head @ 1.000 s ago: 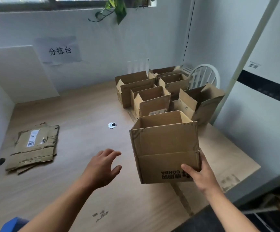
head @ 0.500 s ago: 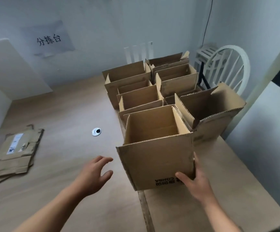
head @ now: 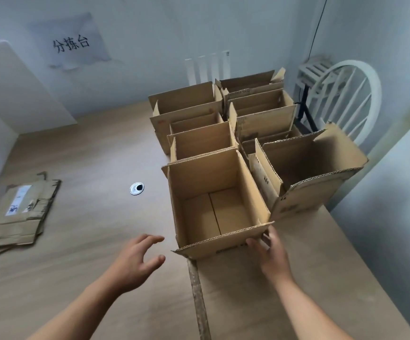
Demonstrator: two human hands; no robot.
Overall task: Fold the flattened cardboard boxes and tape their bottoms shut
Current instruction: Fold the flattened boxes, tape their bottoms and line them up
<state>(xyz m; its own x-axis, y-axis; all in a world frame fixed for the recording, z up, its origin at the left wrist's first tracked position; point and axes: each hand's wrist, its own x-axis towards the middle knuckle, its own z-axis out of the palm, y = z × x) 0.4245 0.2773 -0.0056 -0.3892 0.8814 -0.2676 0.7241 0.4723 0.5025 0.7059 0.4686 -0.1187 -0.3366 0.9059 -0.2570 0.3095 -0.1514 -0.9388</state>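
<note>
R grip [head: 271,252] is pinching box [head: 213,212] corner, prob. to line it w/ finished row [head: 201,141]; L grip [head: 137,263] hovering wide, empty.

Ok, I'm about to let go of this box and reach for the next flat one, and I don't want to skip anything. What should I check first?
1. Box upright, open side up: ok.
2. Bottom flaps closed: ok, they meet along a seam inside.
3. Bottom taped: cannot tell, the underside is hidden.
4. Left hand free: ok, open above the table, holding nothing.
5. Right hand free: not ok, its grip is on the box's near right corner.
6. Flat stack available: ok, it lies at the table's left.
</note>
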